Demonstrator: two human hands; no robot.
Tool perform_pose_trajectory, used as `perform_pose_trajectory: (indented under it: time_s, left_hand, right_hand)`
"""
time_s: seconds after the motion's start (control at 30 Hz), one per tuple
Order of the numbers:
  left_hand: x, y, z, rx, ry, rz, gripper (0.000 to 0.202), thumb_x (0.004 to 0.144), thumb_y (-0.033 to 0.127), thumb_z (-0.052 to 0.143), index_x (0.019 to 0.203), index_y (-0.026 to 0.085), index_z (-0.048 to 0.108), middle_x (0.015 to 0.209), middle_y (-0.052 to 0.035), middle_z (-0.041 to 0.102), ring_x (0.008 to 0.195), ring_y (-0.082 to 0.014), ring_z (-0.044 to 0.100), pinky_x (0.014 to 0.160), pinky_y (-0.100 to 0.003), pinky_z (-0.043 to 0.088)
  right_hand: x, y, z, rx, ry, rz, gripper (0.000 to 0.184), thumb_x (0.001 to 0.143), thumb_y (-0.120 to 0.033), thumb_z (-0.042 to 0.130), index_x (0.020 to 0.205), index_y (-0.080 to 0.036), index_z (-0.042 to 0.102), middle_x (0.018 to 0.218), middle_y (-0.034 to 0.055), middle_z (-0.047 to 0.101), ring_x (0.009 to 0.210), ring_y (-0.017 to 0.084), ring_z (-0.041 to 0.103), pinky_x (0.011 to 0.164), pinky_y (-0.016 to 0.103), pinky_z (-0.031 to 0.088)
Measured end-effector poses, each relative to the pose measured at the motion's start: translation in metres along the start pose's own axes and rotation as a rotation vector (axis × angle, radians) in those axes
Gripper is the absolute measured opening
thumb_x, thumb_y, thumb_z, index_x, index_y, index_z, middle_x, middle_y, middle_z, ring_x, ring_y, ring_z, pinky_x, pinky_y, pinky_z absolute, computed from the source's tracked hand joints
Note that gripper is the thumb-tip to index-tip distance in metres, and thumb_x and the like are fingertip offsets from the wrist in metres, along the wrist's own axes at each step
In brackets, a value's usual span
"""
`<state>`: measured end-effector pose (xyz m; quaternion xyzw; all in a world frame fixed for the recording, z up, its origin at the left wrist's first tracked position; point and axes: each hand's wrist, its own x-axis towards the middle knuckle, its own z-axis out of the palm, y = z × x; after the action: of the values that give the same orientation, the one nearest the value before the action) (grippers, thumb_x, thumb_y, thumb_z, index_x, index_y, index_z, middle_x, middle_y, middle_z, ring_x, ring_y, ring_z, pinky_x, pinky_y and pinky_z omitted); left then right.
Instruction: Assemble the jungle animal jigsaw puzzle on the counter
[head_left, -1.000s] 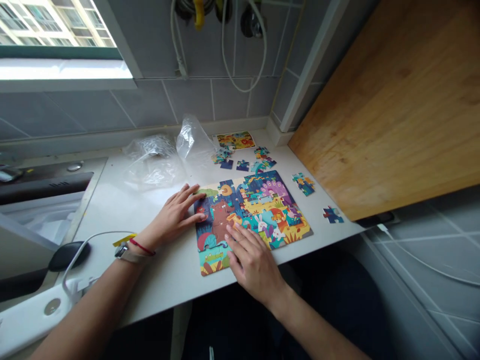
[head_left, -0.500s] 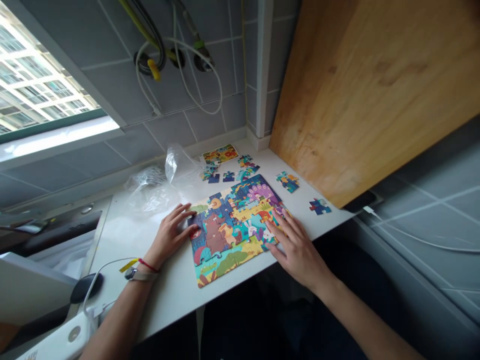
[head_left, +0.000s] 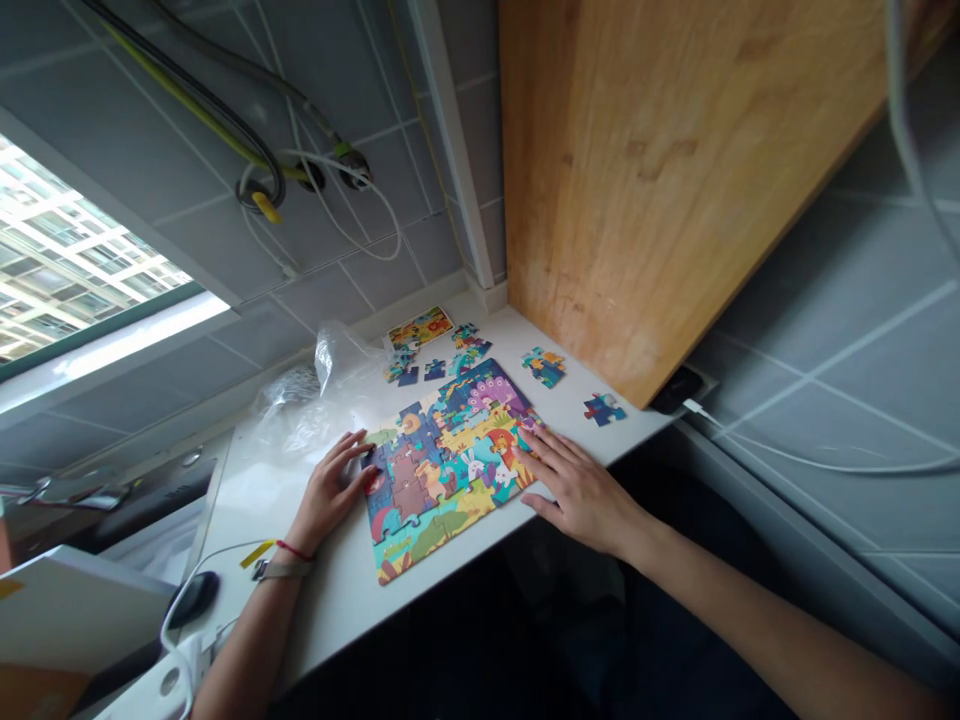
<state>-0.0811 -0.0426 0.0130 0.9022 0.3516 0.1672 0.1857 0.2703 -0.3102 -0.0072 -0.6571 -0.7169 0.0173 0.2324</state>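
Resting on the assembled jigsaw puzzle: left hand, fingers spread, tips at its left edge; right hand, open and flat, tips at its right edge (neither holds anything). Beyond the right hand, loose puzzle pieces; beyond the left, a crumpled plastic bag.

A colourful jigsaw puzzle lies flat, mostly assembled; loose pieces sit just beyond it, some in small clusters.

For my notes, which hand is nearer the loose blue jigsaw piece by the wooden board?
Right. The right hand is just below-left of the piece; the left hand is across the colourful jigsaw.
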Motion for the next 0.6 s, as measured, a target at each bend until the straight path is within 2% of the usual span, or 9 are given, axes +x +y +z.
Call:
perform_pose_trajectory:
  time_s: [0.2,0.33,0.43,0.5,0.6]
  left_hand:
    - [-0.002,0.004,0.001,0.026,-0.005,-0.022,0.05,0.098,0.059,0.056,0.129,0.022,0.067,0.154,-0.015,0.057,0.148,-0.0356,0.047,0.123,-0.057,0.04]
    - [-0.006,0.006,0.002,0.065,0.111,-0.064,0.047,0.104,0.056,0.045,0.127,0.021,0.065,0.148,-0.0155,0.06,0.137,-0.0324,0.059,0.116,-0.051,0.048]
    - [-0.008,0.005,0.003,0.118,0.228,-0.119,0.048,0.106,0.056,0.036,0.115,0.021,0.068,0.134,-0.0149,0.067,0.127,-0.0316,0.064,0.11,-0.049,0.051]
    - [-0.008,0.003,0.003,0.141,0.262,-0.137,0.051,0.106,0.056,0.033,0.112,0.02,0.068,0.129,-0.0151,0.069,0.123,-0.0319,0.065,0.109,-0.05,0.051]
    - [-0.008,-0.001,0.004,0.161,0.267,-0.15,0.052,0.106,0.057,0.031,0.109,0.021,0.069,0.127,-0.0145,0.069,0.122,-0.0313,0.065,0.109,-0.049,0.05]
  right_hand:
    - [-0.004,-0.002,-0.001,0.061,0.038,0.006,0.061,0.098,-0.035,0.067,0.154,-0.015,0.052,0.165,0.019,0.043,0.154,0.036,0.039,0.121,0.058,0.043]
    - [-0.011,0.011,-0.014,0.115,0.174,-0.044,0.062,0.101,-0.022,0.059,0.161,-0.02,0.043,0.169,0.0158,0.037,0.158,0.035,0.032,0.121,0.058,0.044]
    - [-0.006,0.033,-0.026,0.162,0.267,-0.014,0.056,0.101,-0.019,0.055,0.157,-0.022,0.05,0.155,0.0142,0.056,0.146,0.031,0.051,0.119,0.054,0.048]
    - [0.004,0.045,-0.033,0.186,0.253,0.013,0.05,0.1,-0.021,0.059,0.15,-0.022,0.058,0.139,0.0134,0.068,0.131,0.03,0.063,0.113,0.052,0.053]
    - [0.023,0.053,-0.036,0.185,0.181,0.04,0.041,0.096,-0.026,0.069,0.137,-0.02,0.067,0.123,0.0124,0.074,0.117,0.03,0.067,0.102,0.05,0.058]
